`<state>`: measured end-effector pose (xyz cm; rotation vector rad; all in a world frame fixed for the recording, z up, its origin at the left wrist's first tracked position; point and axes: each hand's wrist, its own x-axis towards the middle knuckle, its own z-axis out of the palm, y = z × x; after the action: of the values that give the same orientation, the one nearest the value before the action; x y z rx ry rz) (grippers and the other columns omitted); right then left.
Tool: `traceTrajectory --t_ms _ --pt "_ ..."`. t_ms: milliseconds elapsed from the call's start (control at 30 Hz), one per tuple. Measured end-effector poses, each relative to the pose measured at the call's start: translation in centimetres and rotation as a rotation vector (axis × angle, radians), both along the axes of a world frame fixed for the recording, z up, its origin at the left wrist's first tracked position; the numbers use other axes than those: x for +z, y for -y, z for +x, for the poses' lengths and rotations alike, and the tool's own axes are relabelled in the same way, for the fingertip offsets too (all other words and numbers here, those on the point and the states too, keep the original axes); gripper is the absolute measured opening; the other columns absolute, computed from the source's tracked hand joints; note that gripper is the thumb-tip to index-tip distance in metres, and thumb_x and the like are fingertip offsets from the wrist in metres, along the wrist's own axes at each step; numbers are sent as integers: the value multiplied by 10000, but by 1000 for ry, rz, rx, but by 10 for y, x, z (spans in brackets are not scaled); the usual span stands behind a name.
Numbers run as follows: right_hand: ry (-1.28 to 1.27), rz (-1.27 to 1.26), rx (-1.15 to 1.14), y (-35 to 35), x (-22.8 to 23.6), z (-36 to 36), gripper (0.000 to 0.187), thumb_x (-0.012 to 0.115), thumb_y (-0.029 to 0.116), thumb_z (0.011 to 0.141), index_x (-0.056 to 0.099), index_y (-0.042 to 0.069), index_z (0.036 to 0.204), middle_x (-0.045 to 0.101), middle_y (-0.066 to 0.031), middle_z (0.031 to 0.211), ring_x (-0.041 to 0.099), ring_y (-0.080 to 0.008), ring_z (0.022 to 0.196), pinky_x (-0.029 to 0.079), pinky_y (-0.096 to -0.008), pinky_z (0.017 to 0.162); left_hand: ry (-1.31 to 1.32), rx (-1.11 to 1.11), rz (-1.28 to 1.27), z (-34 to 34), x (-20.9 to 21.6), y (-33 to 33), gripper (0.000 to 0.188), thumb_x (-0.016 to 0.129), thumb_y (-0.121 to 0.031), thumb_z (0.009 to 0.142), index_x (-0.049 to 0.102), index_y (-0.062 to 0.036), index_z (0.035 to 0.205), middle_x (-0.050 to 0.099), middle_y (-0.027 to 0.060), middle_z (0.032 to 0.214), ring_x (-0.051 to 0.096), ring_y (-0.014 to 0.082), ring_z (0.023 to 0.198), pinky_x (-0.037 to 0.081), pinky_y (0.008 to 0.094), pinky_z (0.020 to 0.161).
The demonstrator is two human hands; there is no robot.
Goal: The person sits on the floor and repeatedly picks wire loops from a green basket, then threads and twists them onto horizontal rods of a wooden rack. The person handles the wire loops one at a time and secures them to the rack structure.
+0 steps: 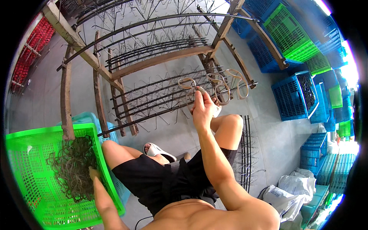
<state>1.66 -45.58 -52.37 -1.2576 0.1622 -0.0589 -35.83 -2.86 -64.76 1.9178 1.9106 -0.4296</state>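
Observation:
My right hand (202, 107) is raised ahead of my knee, its fingers closed on thin beige curved loops (222, 94). Several loops fan out to both sides of the fingertips, in front of a low row of black hooked rods (153, 96). Whether any of them hang on the hooks I cannot tell. Down at the left, my left hand (93, 173) reaches over the side of a bright green basket (30, 172). It touches a tangled heap of dark grey-brown loops (74, 168) inside. The fingers of that hand are mostly hidden at the heap's edge.
A wooden rack (165, 61) carries several rows of hooked rods ahead of me. More hooked rods (245, 153) lie beside my right thigh. A blue crate (293, 96) of dark pieces, stacked crates (291, 34) and white bags (287, 193) stand at the right.

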Motion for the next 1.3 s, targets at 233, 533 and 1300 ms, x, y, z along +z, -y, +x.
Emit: traceTrajectory --t_ms 233,533,1300 --pt "30 -420 21 6 17 -9 184 556 209 899 645 54 942 428 66 513 397 -19 420 334 -190 376 -2 -117 179 -26 18 17 277 453 -177 928 453 -89 1190 585 179 1067 559 355 937 439 487 786" --pt "57 -449 -11 10 13 -6 167 526 176 914 609 31 900 430 57 561 360 -25 451 295 -205 396 681 119 542 -34 36 16 385 480 -283 941 395 -65 1247 556 140 1090 559 293 935 451 378 805" --pt "475 -430 850 -244 29 -286 374 562 229 889 497 -14 1166 585 -132 951 602 -226 801 488 -317 648 1922 163 62 -39 151 126 200 521 -144 917 541 -64 1099 501 18 764 499 134 768 409 294 765"
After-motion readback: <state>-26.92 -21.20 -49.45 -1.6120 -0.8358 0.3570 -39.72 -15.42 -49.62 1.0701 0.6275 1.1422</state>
